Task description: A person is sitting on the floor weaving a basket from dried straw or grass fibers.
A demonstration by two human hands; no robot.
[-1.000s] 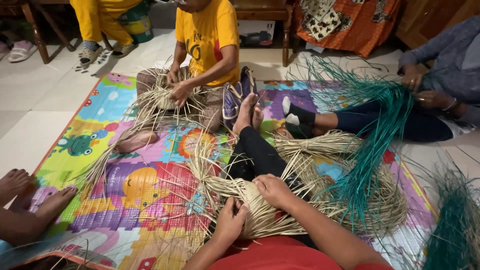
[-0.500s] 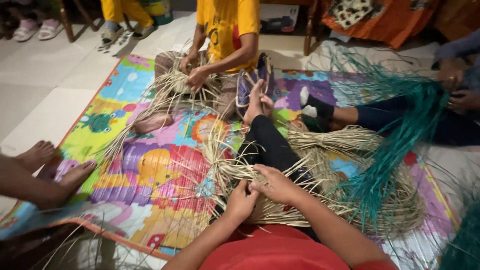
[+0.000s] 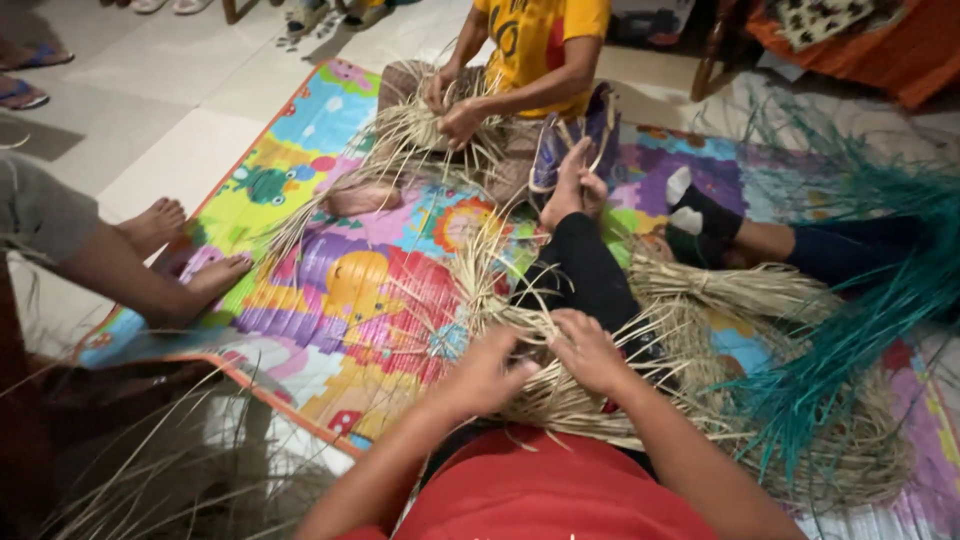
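Two hands working pale straw on the lap, floor sitting.

Left hand (image 3: 487,372) and right hand (image 3: 590,350) lie close together on the woven straw piece (image 3: 560,395), which rests across the legs above the colourful play mat (image 3: 330,300). Fingers are curled and pressed onto the strands, seemingly pinning the weave flat. Loose teal fibres (image 3: 850,330) lie to the right; a person in a yellow shirt (image 3: 535,40) handles straw opposite.
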